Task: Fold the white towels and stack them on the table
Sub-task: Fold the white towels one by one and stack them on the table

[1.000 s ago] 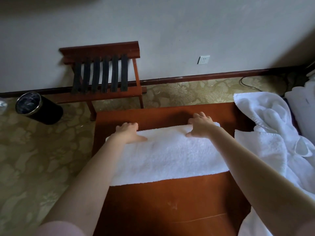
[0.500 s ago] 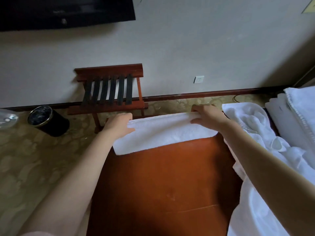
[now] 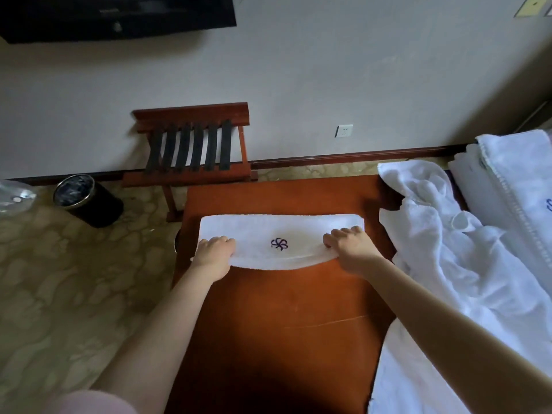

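Note:
A white towel (image 3: pixel 280 231) with a small purple flower emblem lies folded into a narrow strip across the far half of the reddish wooden table (image 3: pixel 280 318). My left hand (image 3: pixel 215 254) grips the strip's near left corner, fingers curled over the edge. My right hand (image 3: pixel 350 246) grips its near right corner the same way. The near edge sags slightly between the two hands. A heap of unfolded white towels (image 3: pixel 442 240) lies along the table's right side.
Folded white linen (image 3: pixel 513 186) is stacked at the far right. A wooden luggage rack (image 3: pixel 194 150) with black straps stands against the wall beyond the table. A black waste bin (image 3: pixel 86 198) sits on the patterned carpet to the left.
Both hands brought the far edge of the towel toward me, folding it over into a narrower strip with the emblem on top. The camera view tilted up.

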{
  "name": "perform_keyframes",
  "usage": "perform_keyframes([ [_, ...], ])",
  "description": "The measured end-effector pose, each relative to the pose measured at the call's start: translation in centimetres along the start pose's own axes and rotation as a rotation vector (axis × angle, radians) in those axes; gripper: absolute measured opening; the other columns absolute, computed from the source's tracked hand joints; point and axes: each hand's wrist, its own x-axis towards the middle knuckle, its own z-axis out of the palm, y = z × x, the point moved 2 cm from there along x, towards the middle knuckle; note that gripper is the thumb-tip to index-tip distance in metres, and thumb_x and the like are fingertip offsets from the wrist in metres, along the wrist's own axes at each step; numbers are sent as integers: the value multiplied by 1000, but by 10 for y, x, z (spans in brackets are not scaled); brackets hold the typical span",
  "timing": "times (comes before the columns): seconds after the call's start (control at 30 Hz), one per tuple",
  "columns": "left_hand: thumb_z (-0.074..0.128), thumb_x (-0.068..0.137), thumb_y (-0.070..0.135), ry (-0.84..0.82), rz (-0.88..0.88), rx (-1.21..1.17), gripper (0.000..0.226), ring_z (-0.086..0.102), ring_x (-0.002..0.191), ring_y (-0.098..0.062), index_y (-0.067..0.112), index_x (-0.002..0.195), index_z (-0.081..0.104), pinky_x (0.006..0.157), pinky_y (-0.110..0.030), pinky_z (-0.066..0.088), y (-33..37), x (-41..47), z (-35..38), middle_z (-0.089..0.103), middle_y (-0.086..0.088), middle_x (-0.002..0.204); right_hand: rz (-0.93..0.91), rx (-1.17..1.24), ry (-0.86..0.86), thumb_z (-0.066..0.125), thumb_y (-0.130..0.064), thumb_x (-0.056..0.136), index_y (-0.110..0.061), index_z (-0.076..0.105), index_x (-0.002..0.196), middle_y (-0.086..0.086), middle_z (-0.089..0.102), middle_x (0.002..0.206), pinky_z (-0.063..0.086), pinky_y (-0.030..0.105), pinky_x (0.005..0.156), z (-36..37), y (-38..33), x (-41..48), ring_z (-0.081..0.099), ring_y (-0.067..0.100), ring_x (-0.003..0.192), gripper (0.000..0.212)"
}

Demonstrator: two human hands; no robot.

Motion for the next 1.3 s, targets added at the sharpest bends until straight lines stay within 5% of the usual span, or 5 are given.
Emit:
perform_keyframes([
  [0.57, 48, 77, 46, -325, 21, -92, 27, 49, 71, -14, 19, 76, 49, 59, -28, 36, 33, -73, 39, 53, 3, 79, 136, 364, -130, 44, -48, 95, -22, 47, 126, -5, 61, 114, 40, 20, 61, 70, -52, -96, 59, 13, 88, 40],
  [0.67, 47, 86, 38, -95, 46, -101, 26, 47, 94, -20, 15, 98, 51, 73, -32, 41, 54, -53, 28, 50, -3, 105, 174, 346, 58, 42, -40, 98, -19, 46, 133, 1, 54, 130, 45, 30, 87, 58, -44, -76, 51, 20, 116, 41],
  [0.8, 54, 85, 54, -136, 81, -205, 75, 11, 143, -30, 25, 146, 23, 109, -46, 27, 80, -38, 35, 5, -5, 157, 191, 325, -41, 35, -45, 101, -28, 5, 154, 3, 1, 162, 7, 41, 119, 64, -44, -56, 0, 23, 149, 64],
  [0.93, 57, 77, 70, -337, 26, -338, 102, -28, 141, -30, 39, 150, -7, 112, -61, 0, 91, -36, 55, -33, 10, 153, 366, 352, -179, 27, -57, 98, -25, -10, 153, -7, -18, 160, -2, 45, 118, 97, -16, -71, -16, 14, 147, 73],
  [1.3, 66, 62, 75, -341, -14, -258, 124, -24, 142, -38, 33, 150, -12, 111, -63, 4, 92, -23, 51, -36, 5, 151, 860, 803, 254, 59, -33, 90, -13, 60, 92, 5, 58, 91, 38, 30, 62, 73, 39, -46, 55, 28, 90, 20],
])
